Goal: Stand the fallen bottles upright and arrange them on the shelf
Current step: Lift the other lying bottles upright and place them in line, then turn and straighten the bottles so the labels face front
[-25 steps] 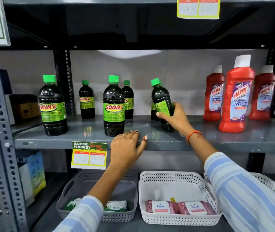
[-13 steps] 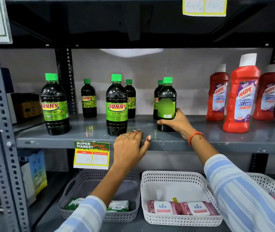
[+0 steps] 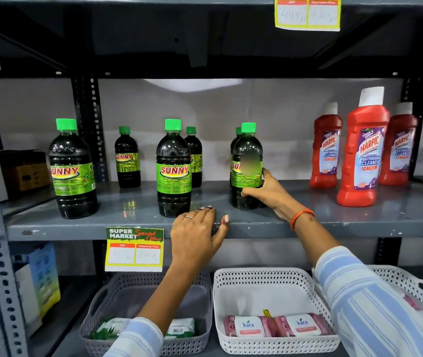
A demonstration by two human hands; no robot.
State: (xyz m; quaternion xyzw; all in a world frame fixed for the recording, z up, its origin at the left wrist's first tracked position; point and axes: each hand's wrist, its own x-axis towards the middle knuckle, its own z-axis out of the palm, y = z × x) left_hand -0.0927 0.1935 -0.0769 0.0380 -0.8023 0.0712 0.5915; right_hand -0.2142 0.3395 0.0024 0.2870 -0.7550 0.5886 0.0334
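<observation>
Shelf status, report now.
Right hand gripping dark bottle, upright on shelf. Left hand resting on shelf edge, empty. Nothing blocking.

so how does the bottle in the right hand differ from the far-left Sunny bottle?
The held bottle is gripped low by the right hand; the far-left bottle stands untouched. The held one looks slimmer, and its label is partly blurred, while the far-left label reads fully. Both are upright, dark, green-capped.

I count six dark green-capped bottles (image 3: 174, 171) on the shelf (image 3: 256, 225), one half hidden. Three red bottles (image 3: 363, 150) stand toward its right end, maybe a fourth at the edge. Below sit three baskets (image 3: 277, 279).
</observation>
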